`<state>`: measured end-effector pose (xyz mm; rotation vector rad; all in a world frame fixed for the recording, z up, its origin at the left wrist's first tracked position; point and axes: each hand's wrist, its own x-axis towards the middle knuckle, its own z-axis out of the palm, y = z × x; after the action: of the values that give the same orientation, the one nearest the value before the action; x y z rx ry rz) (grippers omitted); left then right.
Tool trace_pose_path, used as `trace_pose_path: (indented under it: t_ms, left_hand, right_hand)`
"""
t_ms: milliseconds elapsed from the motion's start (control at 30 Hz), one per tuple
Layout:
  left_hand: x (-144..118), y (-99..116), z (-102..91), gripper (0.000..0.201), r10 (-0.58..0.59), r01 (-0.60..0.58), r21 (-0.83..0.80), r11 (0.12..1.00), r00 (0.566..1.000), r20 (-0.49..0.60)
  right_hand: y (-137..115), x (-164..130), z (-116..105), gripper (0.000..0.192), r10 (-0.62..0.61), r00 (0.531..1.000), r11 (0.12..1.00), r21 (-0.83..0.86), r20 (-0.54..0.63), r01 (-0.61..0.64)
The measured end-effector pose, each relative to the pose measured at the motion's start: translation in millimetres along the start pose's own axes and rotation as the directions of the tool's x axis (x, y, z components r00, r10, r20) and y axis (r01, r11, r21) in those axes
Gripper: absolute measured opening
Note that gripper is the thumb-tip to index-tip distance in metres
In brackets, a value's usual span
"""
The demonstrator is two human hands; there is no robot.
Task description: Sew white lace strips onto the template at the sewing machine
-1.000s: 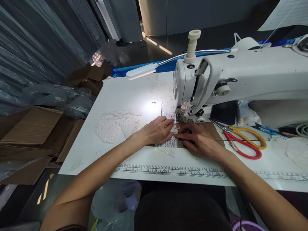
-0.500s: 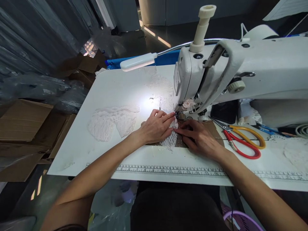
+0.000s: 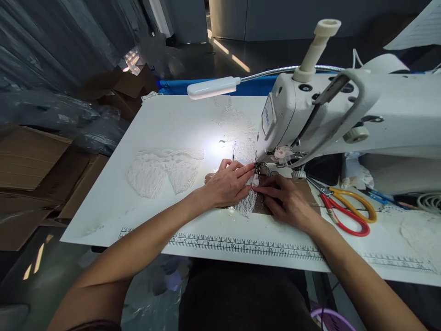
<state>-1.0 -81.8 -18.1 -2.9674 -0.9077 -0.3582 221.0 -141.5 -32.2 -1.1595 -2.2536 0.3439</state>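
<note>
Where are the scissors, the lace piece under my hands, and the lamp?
scissors (image 3: 347, 209): head view, on the red handle.
lace piece (image 3: 247, 204): head view, on its lower edge between the hands.
lamp (image 3: 213, 87): head view, on the white head.

Left hand (image 3: 227, 185) flat on a strip of white lace (image 3: 247, 202), fingertips just short of the presser foot (image 3: 257, 168) of the white sewing machine (image 3: 344, 115). Right hand (image 3: 285, 200) pressing the same lace from the other side, over a brown card (image 3: 303, 193) lying under the machine head. Hands nearly touching at the fingertips, lace between them. More white lace pieces (image 3: 161, 170) spread well to the left on the white sewing table (image 3: 165, 124), lit by a gooseneck lamp (image 3: 213, 87). Red-and-yellow scissors (image 3: 346, 211) lying right of the right hand, blades toward the machine. Printed ruler (image 3: 241, 243) running along the table's near edge. Cardboard boxes (image 3: 31, 156) beyond the left edge.
</note>
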Motion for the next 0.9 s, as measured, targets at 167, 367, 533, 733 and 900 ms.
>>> trace_pose_path:
  t_ms: [167, 367, 533, 733, 900]
  left_hand:
    - [-1, 5, 5.7, 0.034, 0.011, -0.009, 0.01, 1.0, 0.986, -0.165]
    - [-1, -1, 2.1, 0.025, 0.164, -0.173, -0.035, 0.984, 0.97, -0.182]
    - [-2, -3, -7.1, 0.027, 0.165, -0.168, -0.034, 0.985, 0.982, -0.089]
    - [-1, -2, -10.2, 0.035, 0.128, -0.129, -0.008, 0.992, 0.991, -0.041]
    - [1, -1, -10.0, 0.039, 0.092, -0.092, 0.028, 0.995, 0.996, -0.016]
  right_hand:
    - [2, 0, -1, 0.036, 0.002, 0.999, 1.0, -0.023, 0.033, -0.001]
    - [-3, 1, -5, 0.033, -0.015, 0.999, 0.997, -0.076, 0.046, 0.018]
    - [-6, 2, -7, 0.034, -0.028, 0.998, 0.991, -0.132, 0.063, 0.037]
    - [-8, 6, -4, 0.035, 0.007, 0.999, 0.984, -0.179, 0.052, 0.002]
    - [-13, 10, -3, 0.037, 0.041, 0.998, 0.961, -0.277, 0.039, -0.029]
